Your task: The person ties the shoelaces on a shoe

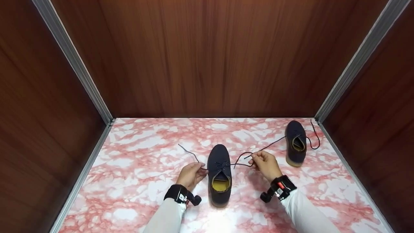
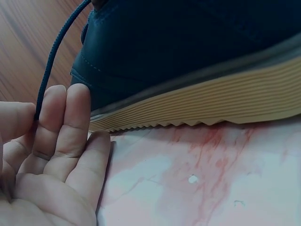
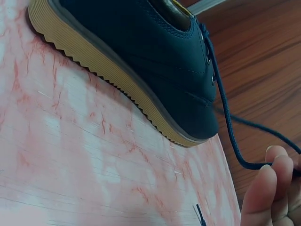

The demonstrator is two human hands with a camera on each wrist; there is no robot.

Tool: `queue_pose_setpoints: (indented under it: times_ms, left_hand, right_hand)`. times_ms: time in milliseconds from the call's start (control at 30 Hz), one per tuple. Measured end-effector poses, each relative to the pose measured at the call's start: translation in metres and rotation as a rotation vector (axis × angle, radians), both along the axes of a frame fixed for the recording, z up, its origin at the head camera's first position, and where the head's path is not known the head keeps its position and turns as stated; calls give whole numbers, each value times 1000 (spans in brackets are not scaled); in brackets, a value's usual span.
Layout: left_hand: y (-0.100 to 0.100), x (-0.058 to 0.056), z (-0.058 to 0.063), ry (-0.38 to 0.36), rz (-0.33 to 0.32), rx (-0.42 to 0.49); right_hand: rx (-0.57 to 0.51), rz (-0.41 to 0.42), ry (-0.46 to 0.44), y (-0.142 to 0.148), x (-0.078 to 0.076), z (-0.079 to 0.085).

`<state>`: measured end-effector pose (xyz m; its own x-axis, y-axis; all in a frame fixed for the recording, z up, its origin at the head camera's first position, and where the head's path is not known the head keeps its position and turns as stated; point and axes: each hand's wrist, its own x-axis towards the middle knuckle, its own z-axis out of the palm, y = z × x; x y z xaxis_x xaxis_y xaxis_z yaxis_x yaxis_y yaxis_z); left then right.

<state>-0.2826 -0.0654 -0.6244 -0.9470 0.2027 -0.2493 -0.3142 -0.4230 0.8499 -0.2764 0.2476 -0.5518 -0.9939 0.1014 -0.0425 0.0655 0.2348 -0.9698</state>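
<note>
A dark navy lace-up shoe (image 1: 217, 156) with a yellow insole stands upright, toe pointing away, between the two hands. On its left side, the left hand (image 1: 191, 174) pinches a shoelace (image 2: 55, 47) between thumb and index finger. Its other fingers are extended, the tips close by the ribbed tan sole (image 2: 211, 96). To the shoe's right, the right hand (image 1: 266, 164) pinches the opposite shoelace (image 3: 225, 101), which runs from the eyelets (image 3: 208, 59). The laces cross at the shoe's throat, and the left one's loose end (image 1: 185, 149) trails up the surface.
A second navy shoe (image 1: 295, 127) stands at the far right, its shoelaces (image 1: 275, 142) spread to both sides; one reaches toward the right hand. The red-and-white marbled surface (image 1: 136, 181) is bounded by brown wood-grain panels (image 1: 207, 64) with metal corner strips (image 1: 77, 61).
</note>
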Motion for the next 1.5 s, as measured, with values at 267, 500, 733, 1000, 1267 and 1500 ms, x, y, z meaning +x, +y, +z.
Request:
queue_pose_setpoints:
  times_ms: [267,500,733,1000,1267,1500]
  left_hand:
    - [0,1,0,6,10,-13]
    - [2,3,3,-4,32,-32]
    - [9,6,10,13,116,-98]
    - [16,3,23,68,155,-280]
    - [20,-1,39,238,184,-594]
    - [20,0,49,362,206,-814]
  right_hand:
    - [16,22,-10,0,0,2]
    - [34,14,1,1,0,5]
    - [71,-25,44,3,-1,9]
    - [69,-46,94,1,-5,19]
    - [66,-51,113,-4,-10,33]
    - [97,-34,137,-8,-13,46]
